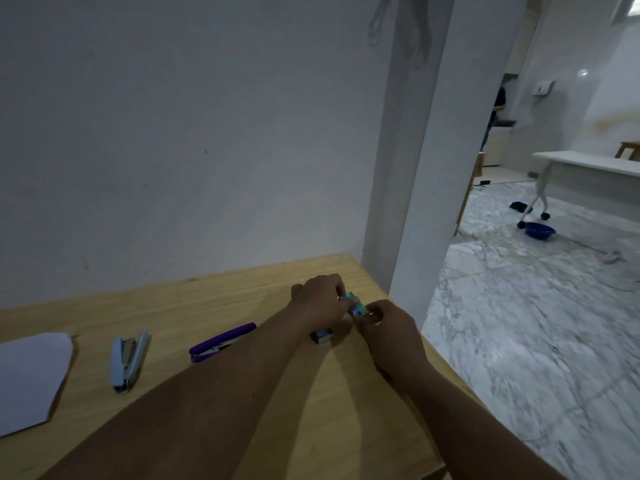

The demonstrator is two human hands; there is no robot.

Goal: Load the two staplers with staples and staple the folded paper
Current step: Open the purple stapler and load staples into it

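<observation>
My left hand [320, 299] and my right hand [389, 327] meet near the table's far right corner, both gripping a small green and blue staple box [355, 304]. Just below them a second small staple box [322, 335] lies on the wood. A purple stapler [221, 342] lies shut left of my left forearm. A light blue stapler [129, 359] lies further left with its top swung open. The folded white paper [31, 379] rests at the table's left edge.
The wooden table [214, 299] stands against a white wall, and a pillar [408, 202] rises at its far right corner. To the right lies marble floor with a blue bowl [539, 231], a white wheeled table [588, 166] and a person standing far back.
</observation>
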